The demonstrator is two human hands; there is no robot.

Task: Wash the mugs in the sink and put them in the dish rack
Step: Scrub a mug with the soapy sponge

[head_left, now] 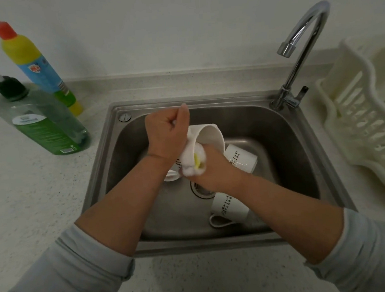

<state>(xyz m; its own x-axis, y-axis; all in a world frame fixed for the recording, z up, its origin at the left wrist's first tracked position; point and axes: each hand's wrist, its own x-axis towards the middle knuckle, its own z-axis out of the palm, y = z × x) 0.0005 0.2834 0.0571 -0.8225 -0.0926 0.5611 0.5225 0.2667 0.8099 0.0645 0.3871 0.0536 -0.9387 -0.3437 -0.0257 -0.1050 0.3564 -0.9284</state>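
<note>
Ceramic white mug (207, 136) is hanging over the sink (290, 138), left hand (166, 134) clenching round what is likely its handle, right hand (214, 168) squeezing a foamy sponge (197, 166) against it; soapy, slippery, breakable, so the handle is looking safest.

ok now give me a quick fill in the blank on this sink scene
The left hand grips a white ceramic mug above the stainless steel ____.
The right hand holds a foamy ____ sponge.
The tall yellow plastic bottle has a ____ cap.
The cream plastic dish rack stands to the ____ of the curved chrome tap.
Missing words: sink, yellow, red, right.
</note>
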